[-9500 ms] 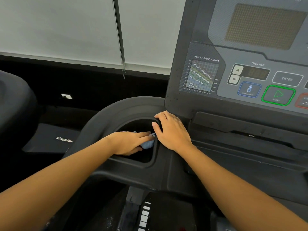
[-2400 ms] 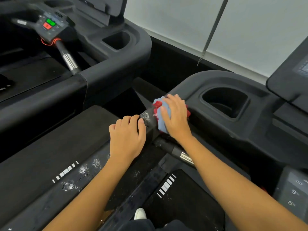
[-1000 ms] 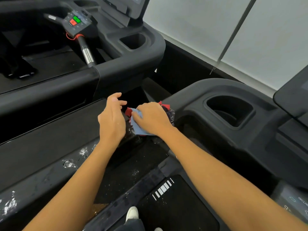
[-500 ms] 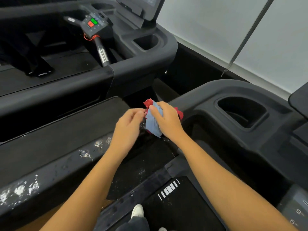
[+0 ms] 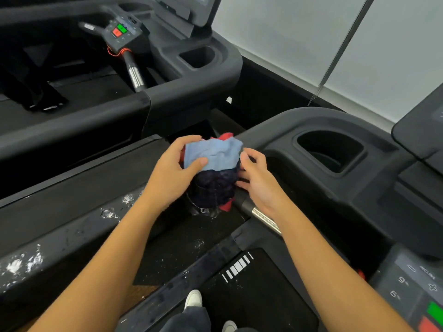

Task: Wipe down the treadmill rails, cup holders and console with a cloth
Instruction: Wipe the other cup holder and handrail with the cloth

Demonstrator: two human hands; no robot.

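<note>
I see both of the person's hands meeting at the near end of the treadmill's left rail, with a bundled cloth (image 5: 213,173) held between them. The left hand (image 5: 171,174) wraps the bundle's left side, its thumb pressed onto the light blue panel on top and its fingers curled over the far edge — a firm, closed hold on the cloth. The right hand (image 5: 257,179) sits against the bundle's right side, fingers bent and touching the fabric, but I cannot tell whether it really grips or only rests there. The cloth is a patchwork: light blue on top, dark navy across the middle, red showing at the far top and at the lower right corner.

The bundle sits over the end of the rail (image 5: 260,215), whose black grip and chromed section run out from under the right wrist toward the lower right. Just beyond the right hand lies the moulded cup holder (image 5: 330,152), a deep dark well in the grey housing, apart from the cloth. A corner of the console (image 5: 422,130) enters at the right edge, and a keypad (image 5: 417,291) with numbers and a green and a red button sits at the lower right.

White specks dot the dark side ledge (image 5: 72,226) under the left forearm. A neighbouring treadmill (image 5: 191,75) stands to the upper left. A white shoe (image 5: 193,299) shows on the belt below.
</note>
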